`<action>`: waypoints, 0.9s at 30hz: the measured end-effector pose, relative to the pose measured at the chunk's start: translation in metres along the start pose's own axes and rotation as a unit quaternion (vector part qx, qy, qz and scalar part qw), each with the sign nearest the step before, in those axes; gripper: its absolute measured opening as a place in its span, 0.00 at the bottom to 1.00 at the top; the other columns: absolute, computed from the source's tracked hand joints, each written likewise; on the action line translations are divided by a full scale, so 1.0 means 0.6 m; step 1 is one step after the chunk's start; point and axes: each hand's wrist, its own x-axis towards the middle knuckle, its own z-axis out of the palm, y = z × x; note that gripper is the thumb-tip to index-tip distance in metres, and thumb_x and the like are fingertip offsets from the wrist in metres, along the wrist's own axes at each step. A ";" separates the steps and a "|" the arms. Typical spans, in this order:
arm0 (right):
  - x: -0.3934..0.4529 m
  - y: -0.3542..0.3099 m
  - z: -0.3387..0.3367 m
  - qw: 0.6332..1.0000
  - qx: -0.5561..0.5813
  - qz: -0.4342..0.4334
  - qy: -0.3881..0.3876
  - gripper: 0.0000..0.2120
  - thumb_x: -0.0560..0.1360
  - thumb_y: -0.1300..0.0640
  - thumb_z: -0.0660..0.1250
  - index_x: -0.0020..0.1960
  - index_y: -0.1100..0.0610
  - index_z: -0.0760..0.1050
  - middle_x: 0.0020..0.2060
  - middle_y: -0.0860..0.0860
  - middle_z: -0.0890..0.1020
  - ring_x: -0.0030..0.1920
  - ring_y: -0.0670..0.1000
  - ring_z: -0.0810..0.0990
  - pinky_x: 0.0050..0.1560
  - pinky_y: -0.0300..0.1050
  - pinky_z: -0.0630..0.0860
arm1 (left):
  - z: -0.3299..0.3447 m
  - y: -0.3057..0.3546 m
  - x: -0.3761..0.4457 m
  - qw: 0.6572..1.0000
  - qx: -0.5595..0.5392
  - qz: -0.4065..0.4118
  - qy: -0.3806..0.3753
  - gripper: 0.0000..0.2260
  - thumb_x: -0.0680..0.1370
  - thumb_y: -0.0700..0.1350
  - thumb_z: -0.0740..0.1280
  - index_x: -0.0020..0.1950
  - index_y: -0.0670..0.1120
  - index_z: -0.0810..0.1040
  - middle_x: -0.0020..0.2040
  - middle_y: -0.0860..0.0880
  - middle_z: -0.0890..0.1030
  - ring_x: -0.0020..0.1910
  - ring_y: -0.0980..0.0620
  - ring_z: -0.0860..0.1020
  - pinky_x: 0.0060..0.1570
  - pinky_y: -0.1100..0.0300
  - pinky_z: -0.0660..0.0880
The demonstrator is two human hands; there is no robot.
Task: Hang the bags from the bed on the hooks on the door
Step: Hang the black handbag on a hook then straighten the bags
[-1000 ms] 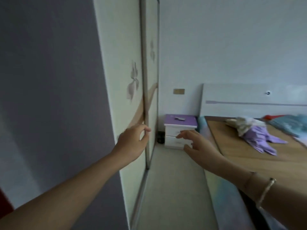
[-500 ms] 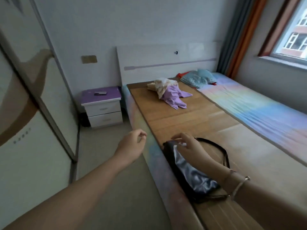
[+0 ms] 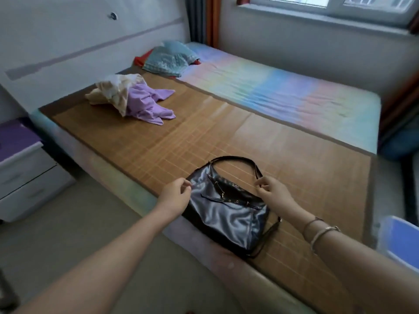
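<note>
Nothing was hung yet: my left hand (image 3: 175, 197) and right hand (image 3: 273, 192), fingers curled but gripping nothing, flanked the black bag (image 3: 226, 208) on the bed (image 3: 158, 141).

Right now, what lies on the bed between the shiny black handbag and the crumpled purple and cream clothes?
Nothing: the head view shows only bare woven bamboo mat between handbag and clothes.

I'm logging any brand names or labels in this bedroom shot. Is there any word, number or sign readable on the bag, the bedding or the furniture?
None can be read.
Shiny black leather shoulder bag on the woven bamboo mat: only metal studs and a buckle, no lettering visible.
Lilac and cream heap of clothes: no print visible.
White bedside cabinet with purple top: no label visible.
</note>
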 end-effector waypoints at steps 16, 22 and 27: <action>0.330 0.201 0.029 0.986 0.008 0.160 -0.042 0.14 0.74 0.59 0.58 0.58 0.58 0.73 0.58 0.55 0.77 0.53 0.53 0.76 0.53 0.49 0.75 | 0.259 0.047 0.355 0.987 0.034 -0.087 -0.129 0.09 0.78 0.44 0.59 0.53 0.47 0.77 0.48 0.51 0.77 0.43 0.55 0.74 0.37 0.63 0.66; 0.427 0.272 0.074 0.965 -0.101 0.209 -0.120 0.24 0.75 0.53 0.62 0.68 0.59 0.61 0.65 0.58 0.69 0.65 0.60 0.69 0.63 0.57 0.70 | 0.334 0.026 0.448 0.975 0.039 -0.117 -0.183 0.09 0.78 0.46 0.60 0.54 0.48 0.78 0.51 0.51 0.78 0.48 0.53 0.75 0.40 0.63 0.68; 0.486 0.313 0.103 0.947 -0.178 0.237 -0.125 0.29 0.74 0.50 0.65 0.69 0.61 0.59 0.65 0.59 0.69 0.66 0.60 0.69 0.62 0.57 0.71 | 0.365 -0.012 0.494 0.963 0.072 -0.131 -0.224 0.08 0.78 0.45 0.60 0.54 0.49 0.77 0.50 0.52 0.79 0.43 0.59 0.75 0.37 0.68 0.69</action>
